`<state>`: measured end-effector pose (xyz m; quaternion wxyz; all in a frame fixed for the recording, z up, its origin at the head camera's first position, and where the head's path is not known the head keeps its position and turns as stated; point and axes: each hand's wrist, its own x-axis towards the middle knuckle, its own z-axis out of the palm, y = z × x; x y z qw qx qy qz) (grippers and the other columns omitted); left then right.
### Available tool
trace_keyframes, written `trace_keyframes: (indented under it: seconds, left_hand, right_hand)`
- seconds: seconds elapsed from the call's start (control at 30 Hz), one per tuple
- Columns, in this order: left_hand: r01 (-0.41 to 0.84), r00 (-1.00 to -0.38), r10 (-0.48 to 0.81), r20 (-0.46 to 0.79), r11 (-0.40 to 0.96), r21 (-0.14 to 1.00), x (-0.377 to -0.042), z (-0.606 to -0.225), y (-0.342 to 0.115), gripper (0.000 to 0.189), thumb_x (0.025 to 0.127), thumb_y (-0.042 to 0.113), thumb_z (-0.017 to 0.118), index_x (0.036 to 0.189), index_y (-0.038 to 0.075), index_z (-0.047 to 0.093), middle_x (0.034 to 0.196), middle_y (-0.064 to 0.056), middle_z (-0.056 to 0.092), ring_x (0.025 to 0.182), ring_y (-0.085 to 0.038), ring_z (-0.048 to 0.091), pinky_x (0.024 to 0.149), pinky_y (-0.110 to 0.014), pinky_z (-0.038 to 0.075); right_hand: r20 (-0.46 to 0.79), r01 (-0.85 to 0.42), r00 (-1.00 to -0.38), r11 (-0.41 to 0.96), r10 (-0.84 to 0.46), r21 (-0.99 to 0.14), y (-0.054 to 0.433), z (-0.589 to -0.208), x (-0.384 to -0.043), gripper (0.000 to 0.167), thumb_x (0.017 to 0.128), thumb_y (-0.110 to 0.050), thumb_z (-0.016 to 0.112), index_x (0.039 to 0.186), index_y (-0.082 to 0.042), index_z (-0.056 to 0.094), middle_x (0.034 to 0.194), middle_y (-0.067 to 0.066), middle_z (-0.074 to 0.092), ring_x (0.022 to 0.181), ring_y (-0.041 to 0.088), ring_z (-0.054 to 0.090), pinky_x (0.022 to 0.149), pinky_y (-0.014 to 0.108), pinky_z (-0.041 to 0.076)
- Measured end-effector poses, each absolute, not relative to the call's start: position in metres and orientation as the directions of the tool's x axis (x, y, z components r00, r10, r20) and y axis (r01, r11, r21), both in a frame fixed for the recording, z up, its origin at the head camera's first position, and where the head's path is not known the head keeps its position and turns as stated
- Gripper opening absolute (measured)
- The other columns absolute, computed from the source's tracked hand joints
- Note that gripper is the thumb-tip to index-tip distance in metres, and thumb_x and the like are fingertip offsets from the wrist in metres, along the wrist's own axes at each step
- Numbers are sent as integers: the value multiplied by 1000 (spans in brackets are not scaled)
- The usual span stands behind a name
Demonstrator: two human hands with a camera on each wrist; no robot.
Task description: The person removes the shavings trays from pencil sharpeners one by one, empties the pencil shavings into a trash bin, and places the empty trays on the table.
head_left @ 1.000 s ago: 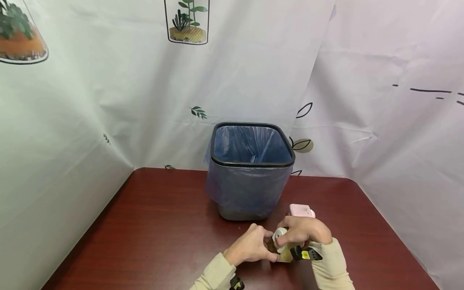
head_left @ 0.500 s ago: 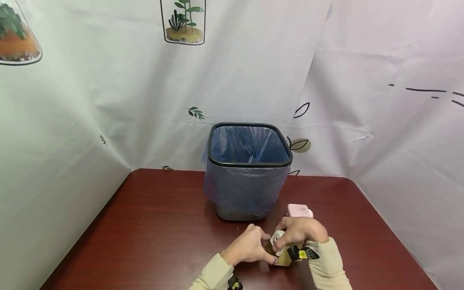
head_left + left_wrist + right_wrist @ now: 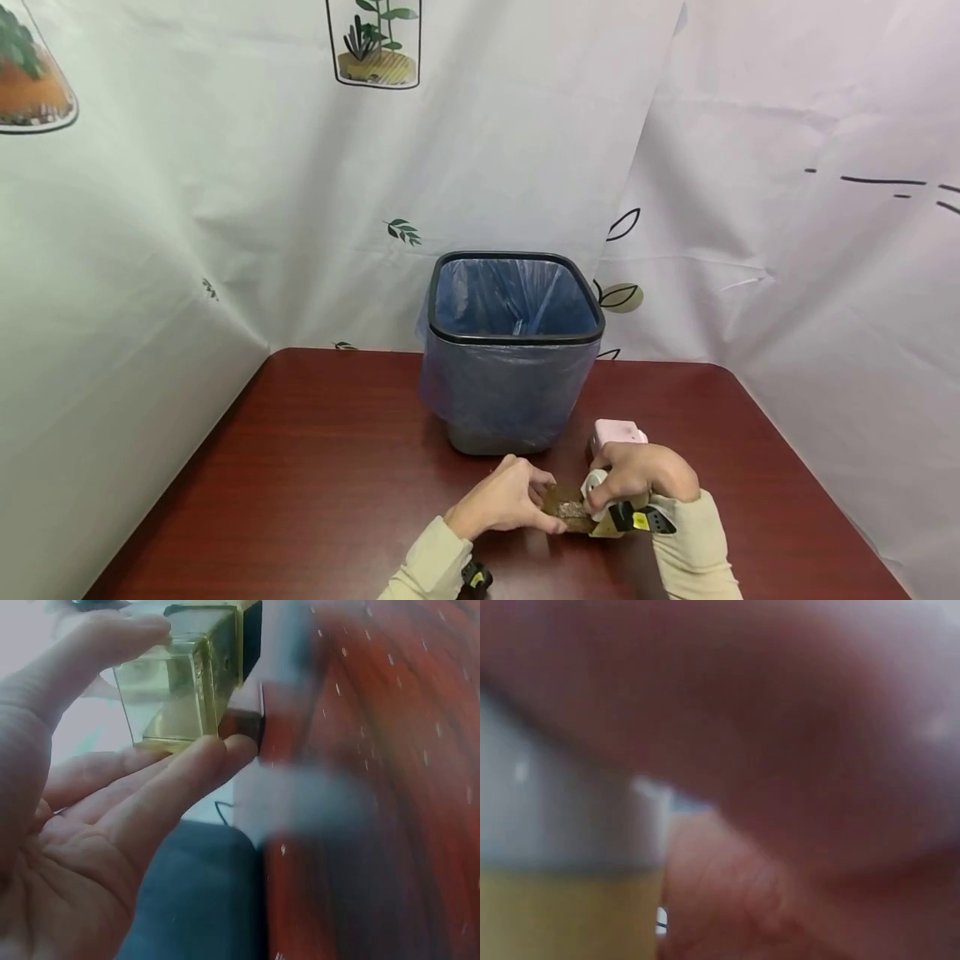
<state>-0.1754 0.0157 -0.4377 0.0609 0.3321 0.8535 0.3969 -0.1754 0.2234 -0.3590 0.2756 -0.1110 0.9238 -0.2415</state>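
My left hand (image 3: 506,504) pinches a clear amber drawer (image 3: 572,515) with brown shavings in it. In the left wrist view the drawer (image 3: 172,694) lies between the thumb above and the fingers below. My right hand (image 3: 648,473) holds the yellow pencil sharpener (image 3: 606,527) by its white round front (image 3: 594,481), which has a small hole. Much of the sharpener is hidden under that hand. The drawer sticks out to the left of it. White and yellow parts of the sharpener (image 3: 562,817) show blurred in the right wrist view.
A bin (image 3: 506,392) with a black rim and blue liner stands behind the hands on the dark red table (image 3: 315,483). A pink boxy thing (image 3: 617,431) sits just beyond my right hand. Printed white cloth (image 3: 300,208) encloses the table.
The hands have moved apart, the left one leftward and the right one slightly rightward. The drawer has come out of the sharpener, and the shavings now show.
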Motion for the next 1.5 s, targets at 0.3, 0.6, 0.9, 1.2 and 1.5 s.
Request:
trace_keyframes:
  seconds: [0.3, 0.6, 0.9, 1.2, 1.5]
  left_hand:
    - [505, -780, 617, 101, 527, 683, -182, -435, -4, 40, 60, 31, 84, 85, 13, 58, 70, 9, 60, 62, 3, 54, 59, -12, 45]
    - [436, -749, 663, 20, 469, 768, -190, -419, -33, 41, 61, 21, 83, 90, 13, 56, 77, 5, 63, 70, -2, 60, 66, -17, 48]
    - [415, -750, 661, 4, 466, 782, -195, -412, -56, 43, 60, 21, 84, 93, 12, 57, 79, 1, 64, 72, -5, 61, 66, -19, 49]
    - [356, -776, 630, -12, 454, 817, -198, -409, -73, 45, 60, 19, 83, 97, 10, 58, 87, -3, 64, 79, -12, 62, 68, -23, 50]
    - [321, -789, 614, -31, 455, 831, -196, -406, -80, 45, 60, 18, 82, 97, 8, 59, 88, -6, 64, 80, -14, 63, 67, -24, 51]
  right_hand:
    - [-350, -120, -907, 939, -236, -322, 224, -361, -175, 26, 56, -27, 82, 65, -14, 61, 64, -3, 54, 59, 12, 49, 55, 26, 43]
    - [-361, -55, -919, 960, -156, -274, 226, -365, -175, 29, 56, -23, 85, 65, -10, 62, 63, -2, 57, 59, 13, 52, 54, 27, 45]
    - [-368, -30, -919, 958, -139, -287, 226, -366, -175, 31, 56, -25, 86, 67, -10, 60, 64, -1, 57, 60, 14, 53, 54, 27, 45]
    - [-411, -28, -898, 953, -156, -301, 225, -365, -176, 29, 59, -26, 84, 71, -13, 62, 68, -2, 58, 63, 14, 55, 56, 28, 46]
    - [-367, -118, -903, 950, -224, -289, 227, -357, -177, 29, 70, -40, 75, 82, -15, 66, 76, -3, 58, 70, 14, 52, 66, 33, 45]
